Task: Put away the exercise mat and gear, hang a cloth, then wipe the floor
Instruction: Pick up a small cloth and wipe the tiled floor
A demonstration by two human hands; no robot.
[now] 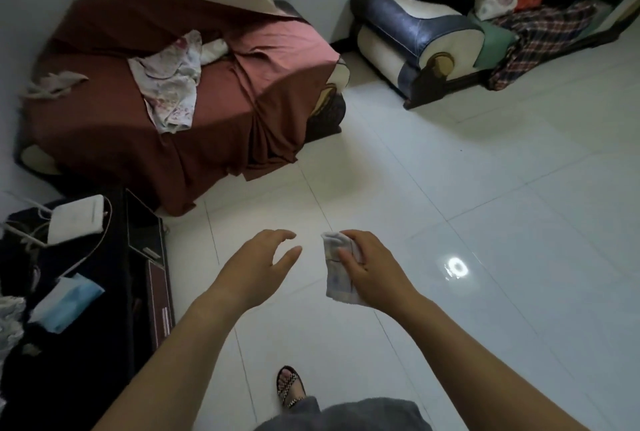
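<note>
Cloth (334, 278): small, folded, pale. It is gripped in the right hand (372, 271), with the thumb pressed over its front, the fingers curled behind and the lower end hanging free. It is held in the air above the floor (450, 205), in front of the red-draped chair (138, 140) and well apart from it.

Left hand (252, 271): nothing is held and the fingers are loosely spread. It is just beside the cloth, on the side nearer the chair.

Risks judged:
- The cloth may be dropped or shaken open if it is passed across while only lightly pinched.
- The tiles in front of the chair are glossy, so footing under the sandalled foot (289, 385) could be lost once they are wetted.
- The garments (169, 84) lying on the chair could be mistaken for the cloth to be hung.
</note>
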